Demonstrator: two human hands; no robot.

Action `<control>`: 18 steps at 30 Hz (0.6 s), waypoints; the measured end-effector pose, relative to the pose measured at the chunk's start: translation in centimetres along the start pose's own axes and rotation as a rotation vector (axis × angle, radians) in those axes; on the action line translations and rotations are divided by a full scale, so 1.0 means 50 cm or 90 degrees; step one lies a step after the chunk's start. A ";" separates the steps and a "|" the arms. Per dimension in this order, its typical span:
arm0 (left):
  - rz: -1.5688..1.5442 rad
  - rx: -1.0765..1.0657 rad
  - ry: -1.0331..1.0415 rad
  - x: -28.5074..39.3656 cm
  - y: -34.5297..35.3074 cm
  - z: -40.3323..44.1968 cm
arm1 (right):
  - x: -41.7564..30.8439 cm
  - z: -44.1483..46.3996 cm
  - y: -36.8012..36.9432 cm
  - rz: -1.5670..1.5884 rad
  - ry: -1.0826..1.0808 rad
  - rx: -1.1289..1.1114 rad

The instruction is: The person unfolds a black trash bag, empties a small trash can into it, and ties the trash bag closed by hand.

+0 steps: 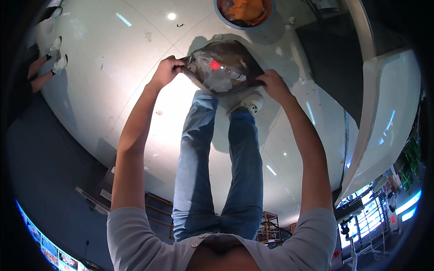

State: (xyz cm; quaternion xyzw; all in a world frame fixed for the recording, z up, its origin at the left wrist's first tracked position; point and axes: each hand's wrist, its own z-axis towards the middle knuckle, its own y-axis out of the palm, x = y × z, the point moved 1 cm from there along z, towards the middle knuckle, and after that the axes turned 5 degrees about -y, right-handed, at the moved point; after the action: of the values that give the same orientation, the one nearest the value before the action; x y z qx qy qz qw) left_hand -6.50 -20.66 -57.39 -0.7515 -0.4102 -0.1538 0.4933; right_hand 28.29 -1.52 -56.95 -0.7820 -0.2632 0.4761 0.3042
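Observation:
A dark trash bag [239, 49] hangs with its mouth spread between my two hands, above the floor and just beyond my shoes. My left hand [166, 71] is closed on the bag's left rim, and my right hand [275, 85] pinches the rim on the opposite side. Inside lie a clear plastic bottle [233, 72], a red cap-like piece [214, 65] and crumpled clear plastic [217, 82]. The bottom of the bag is hidden by what is in it.
A round tub [271, 17] with orange material in it stands on the floor [135, 49] beyond the bag. Another person's legs and white shoes [59, 64] are at far left. To the right is a large white panel [384, 117] beside a dark mat-like area [330, 67].

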 end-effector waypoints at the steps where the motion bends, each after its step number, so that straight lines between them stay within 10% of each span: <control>1: 0.003 -0.001 -0.003 -0.005 0.000 -0.005 | -0.005 0.000 -0.013 0.083 0.066 0.046; 7: -0.507 0.260 -0.071 0.117 -0.054 -0.040 | -0.048 0.001 -0.078 0.246 0.182 0.501; 11: -0.591 0.275 -0.060 0.250 -0.100 -0.075 | -0.154 0.027 -0.165 0.767 0.264 0.645; 18: -0.718 0.301 -0.078 0.389 -0.166 -0.075 | -0.252 0.054 -0.308 0.647 0.183 0.657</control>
State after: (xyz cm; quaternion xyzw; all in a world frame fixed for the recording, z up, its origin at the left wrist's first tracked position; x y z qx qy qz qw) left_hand -0.24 -13.42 -38.14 -0.2963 -0.7952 -0.2527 0.4648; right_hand 18.83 0.69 -39.36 -0.6193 0.4314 0.5146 0.4069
